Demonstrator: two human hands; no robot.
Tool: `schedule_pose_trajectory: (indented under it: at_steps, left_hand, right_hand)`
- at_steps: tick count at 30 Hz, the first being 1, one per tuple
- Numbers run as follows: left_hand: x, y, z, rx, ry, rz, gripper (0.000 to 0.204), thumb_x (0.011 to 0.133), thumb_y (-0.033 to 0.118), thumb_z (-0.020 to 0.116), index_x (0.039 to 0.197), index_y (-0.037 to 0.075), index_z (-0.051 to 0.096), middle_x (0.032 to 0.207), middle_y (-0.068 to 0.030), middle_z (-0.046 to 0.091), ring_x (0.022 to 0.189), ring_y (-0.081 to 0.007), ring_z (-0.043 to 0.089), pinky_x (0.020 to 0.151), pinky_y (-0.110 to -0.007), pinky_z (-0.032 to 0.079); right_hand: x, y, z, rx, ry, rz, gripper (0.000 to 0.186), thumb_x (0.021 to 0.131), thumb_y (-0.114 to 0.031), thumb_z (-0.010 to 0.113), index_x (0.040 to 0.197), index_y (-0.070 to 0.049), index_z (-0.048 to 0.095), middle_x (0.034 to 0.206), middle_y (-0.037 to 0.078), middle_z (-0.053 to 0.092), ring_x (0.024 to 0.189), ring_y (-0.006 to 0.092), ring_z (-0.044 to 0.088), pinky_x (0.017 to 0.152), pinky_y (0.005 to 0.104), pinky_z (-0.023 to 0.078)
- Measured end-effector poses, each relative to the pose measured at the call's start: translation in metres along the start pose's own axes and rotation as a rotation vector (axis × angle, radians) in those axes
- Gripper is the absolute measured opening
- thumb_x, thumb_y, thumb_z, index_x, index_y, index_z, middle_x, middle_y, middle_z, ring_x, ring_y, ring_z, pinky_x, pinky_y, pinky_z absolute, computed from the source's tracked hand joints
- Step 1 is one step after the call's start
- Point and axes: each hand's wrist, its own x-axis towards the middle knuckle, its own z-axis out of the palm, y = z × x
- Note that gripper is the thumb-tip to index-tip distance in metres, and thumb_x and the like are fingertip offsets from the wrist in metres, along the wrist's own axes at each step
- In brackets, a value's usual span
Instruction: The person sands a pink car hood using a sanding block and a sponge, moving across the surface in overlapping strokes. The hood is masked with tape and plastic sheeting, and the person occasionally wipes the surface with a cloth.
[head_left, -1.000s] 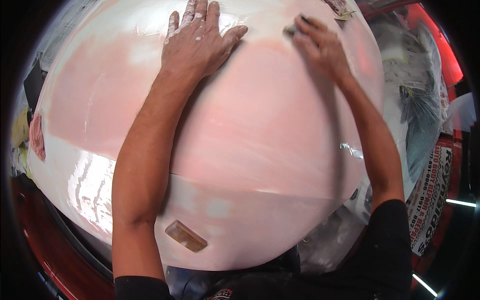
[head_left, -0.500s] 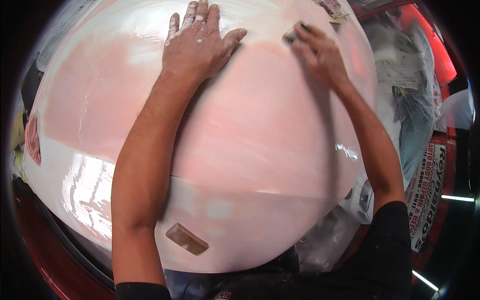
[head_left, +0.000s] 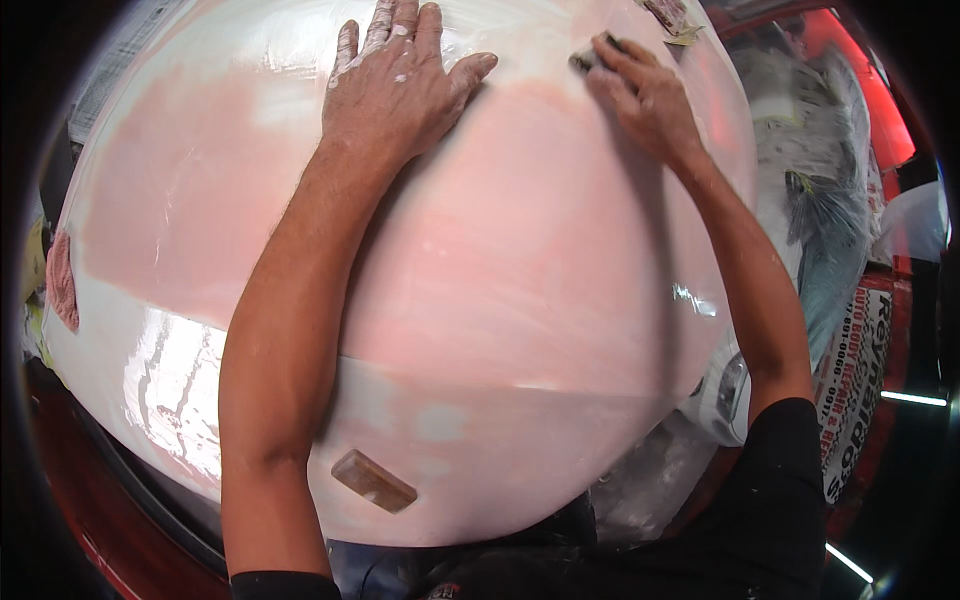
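Note:
A large curved car panel (head_left: 520,270), patchy pink and white with a wet shine, spreads out before me. My left hand (head_left: 395,95) lies flat near its far side, fingers stretched and apart, with white residue on them. To the right, my right hand (head_left: 645,100) is closed on a small dark pad (head_left: 582,62), pressed to the panel's surface. Most of the pad is hidden by the fingers. Close to my body, a brown rectangular block (head_left: 374,481) rests on the panel's near part, touched by neither hand.
A pink cloth (head_left: 61,280) hangs over the panel's left edge. Crumpled paper-like scraps (head_left: 672,20) lie at the far right of it. Clear plastic sheeting (head_left: 830,200) and a printed banner (head_left: 855,395) are beyond the right edge. Dark red bodywork (head_left: 130,540) shows at lower left.
My right hand has shifted very slightly on the panel, still holding the dark pad. My left hand stays flat in nearly the same place.

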Motion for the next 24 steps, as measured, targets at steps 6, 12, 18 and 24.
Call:
schedule_pose_trajectory:
  at_steps: [6,12,18,24]
  left_hand:
    - [0.003,0.012,0.006,-0.061,0.035,0.017,0.081,0.108,0.055,0.029,0.157,-0.010,0.027,0.164,-0.0299,0.026,0.156,-0.0351,0.025,0.128,-0.050,0.013]
    - [0.000,0.005,-0.002,-0.049,0.008,-0.005,0.080,0.108,0.054,0.032,0.156,-0.010,0.027,0.164,-0.0301,0.028,0.155,-0.0356,0.027,0.128,-0.050,0.013]
    - [0.006,0.016,0.001,-0.069,0.044,0.030,0.080,0.109,0.053,0.032,0.156,-0.011,0.028,0.163,-0.0302,0.029,0.154,-0.0363,0.028,0.128,-0.051,0.014]
    - [0.003,0.004,0.012,-0.011,0.047,0.014,0.080,0.109,0.053,0.032,0.156,-0.011,0.028,0.163,-0.0302,0.029,0.154,-0.0360,0.027,0.128,-0.051,0.015]
  right_hand:
    - [0.077,0.045,0.003,-0.172,-0.013,0.303,0.045,0.096,-0.037,0.059,0.128,-0.007,0.071,0.124,0.024,0.069,0.118,0.0398,0.065,0.103,0.0445,0.050]
    - [0.007,-0.013,0.007,-0.045,0.005,0.030,0.043,0.098,-0.037,0.064,0.133,-0.015,0.070,0.137,0.023,0.064,0.125,0.0382,0.062,0.106,0.0420,0.048]
    - [0.080,0.037,0.003,-0.049,0.037,0.225,0.049,0.094,-0.037,0.057,0.126,-0.002,0.071,0.120,0.026,0.071,0.113,0.0412,0.068,0.101,0.0443,0.052]
    - [0.028,0.009,0.012,-0.136,-0.024,0.139,0.046,0.097,-0.040,0.065,0.136,-0.015,0.068,0.136,0.022,0.065,0.125,0.0379,0.062,0.106,0.0427,0.048]
